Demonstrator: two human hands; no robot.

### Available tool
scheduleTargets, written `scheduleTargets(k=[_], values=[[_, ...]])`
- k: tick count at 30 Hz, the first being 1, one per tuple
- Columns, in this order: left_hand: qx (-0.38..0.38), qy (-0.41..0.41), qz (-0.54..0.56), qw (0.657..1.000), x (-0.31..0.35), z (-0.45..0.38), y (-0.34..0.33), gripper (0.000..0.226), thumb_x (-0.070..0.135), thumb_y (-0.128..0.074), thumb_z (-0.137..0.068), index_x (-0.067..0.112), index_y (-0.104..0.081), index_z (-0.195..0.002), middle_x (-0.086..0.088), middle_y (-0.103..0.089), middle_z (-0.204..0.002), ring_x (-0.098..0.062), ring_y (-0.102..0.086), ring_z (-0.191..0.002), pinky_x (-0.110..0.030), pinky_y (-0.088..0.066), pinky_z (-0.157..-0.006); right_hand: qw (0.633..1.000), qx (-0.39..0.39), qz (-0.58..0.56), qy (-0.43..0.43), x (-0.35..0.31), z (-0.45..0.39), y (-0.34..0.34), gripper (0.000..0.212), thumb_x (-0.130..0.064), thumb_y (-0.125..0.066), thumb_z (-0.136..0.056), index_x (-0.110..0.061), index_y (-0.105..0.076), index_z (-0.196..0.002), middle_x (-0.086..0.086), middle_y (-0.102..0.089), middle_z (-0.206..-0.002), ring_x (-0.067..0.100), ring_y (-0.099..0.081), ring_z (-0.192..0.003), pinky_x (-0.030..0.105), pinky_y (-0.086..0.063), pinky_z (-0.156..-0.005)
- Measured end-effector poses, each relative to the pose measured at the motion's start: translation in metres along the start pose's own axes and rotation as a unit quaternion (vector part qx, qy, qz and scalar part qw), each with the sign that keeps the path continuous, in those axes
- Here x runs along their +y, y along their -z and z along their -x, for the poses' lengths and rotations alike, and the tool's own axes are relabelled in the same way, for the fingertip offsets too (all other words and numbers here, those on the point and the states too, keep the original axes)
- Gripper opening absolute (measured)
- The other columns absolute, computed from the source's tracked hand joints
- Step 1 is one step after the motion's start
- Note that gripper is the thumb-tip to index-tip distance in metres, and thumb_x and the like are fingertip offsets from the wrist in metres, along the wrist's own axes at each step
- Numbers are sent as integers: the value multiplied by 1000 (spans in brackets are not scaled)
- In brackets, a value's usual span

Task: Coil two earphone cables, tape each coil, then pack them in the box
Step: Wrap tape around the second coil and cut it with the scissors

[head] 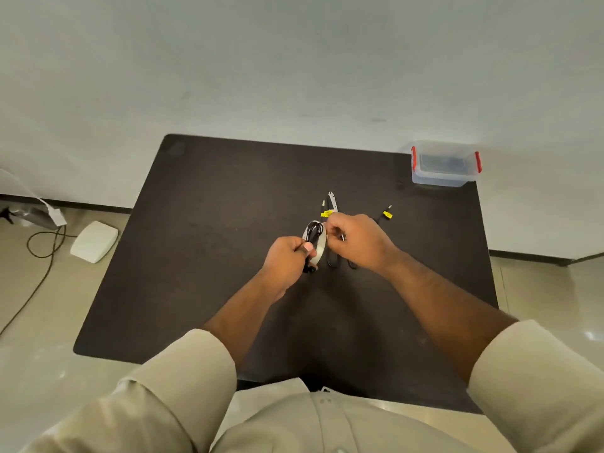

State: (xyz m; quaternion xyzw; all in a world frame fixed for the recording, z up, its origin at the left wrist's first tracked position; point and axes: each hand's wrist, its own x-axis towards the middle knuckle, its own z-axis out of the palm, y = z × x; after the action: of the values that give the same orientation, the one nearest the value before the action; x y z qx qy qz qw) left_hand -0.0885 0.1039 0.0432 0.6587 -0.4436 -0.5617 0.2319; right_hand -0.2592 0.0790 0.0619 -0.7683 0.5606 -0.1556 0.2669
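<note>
No text, number or brand can be read anywhere. The only label-like marks are small yellow tags: one on the earphone cable (387, 214) lying toward the right edge of the table (202, 223), another on the cable end (326, 213) near the table's middle (both too small to show any print). The clear box (445, 165) at the far right corner shows no legible marking.

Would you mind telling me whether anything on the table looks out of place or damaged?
Nothing stands out. The box sits upright and closed at the far right corner; the snips and second cable lie on the table.
</note>
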Motion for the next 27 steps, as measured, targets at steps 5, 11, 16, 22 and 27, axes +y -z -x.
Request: scheduleTargets(k=[5,11,16,22,27], values=[[17,-37,-41,998,17,9,18,30,11,-45,-99,3,-68,-82,-17,-71,-86,-25,-68,-77,-39,-58,-82,994,-55,89,23,-31,-2,31,7,-19,-54,-80,-18,-47,-79,0,-58,-67,28,-51,-65,34,-42,-61],[-32,-89,-134,987,62,9,62,28,8,-41,-95,11,-59,-74,-3,-63,-76,-15,-58,-67,-28,-54,-70,919,43,339,196,-60,1,49,7,-18,-67,-80,-14,-72,-80,6,-62,-123,29,-58,-108,45,-51,-80],[-32,-143,-258,955,99,8,85,22,16,-44,-93,9,-65,-94,-14,-70,-89,-32,-65,-78,-46,-56,-78,887,110,385,228,-84,-9,52,5,-22,-68,-76,-18,-69,-72,5,-60,-125,32,-54,-115,48,-45,-88],[-24,-196,-310,930,112,3,101,22,20,-47,-94,13,-60,-77,-4,-62,-69,-23,-60,-64,-35,-52,-65,907,142,368,146,-113,-9,46,10,-22,-77,-68,-22,-67,-65,8,-47,-145,40,-38,-134,55,-36,-97],[-14,-184,-325,928,115,-3,109,22,21,-51,-96,8,-67,-89,-9,-69,-79,-26,-68,-76,-36,-56,-72,897,114,421,73,-126,0,35,16,-29,-80,-71,-23,-68,-61,12,-19,-159,47,-4,-144,67,-18,-110]])
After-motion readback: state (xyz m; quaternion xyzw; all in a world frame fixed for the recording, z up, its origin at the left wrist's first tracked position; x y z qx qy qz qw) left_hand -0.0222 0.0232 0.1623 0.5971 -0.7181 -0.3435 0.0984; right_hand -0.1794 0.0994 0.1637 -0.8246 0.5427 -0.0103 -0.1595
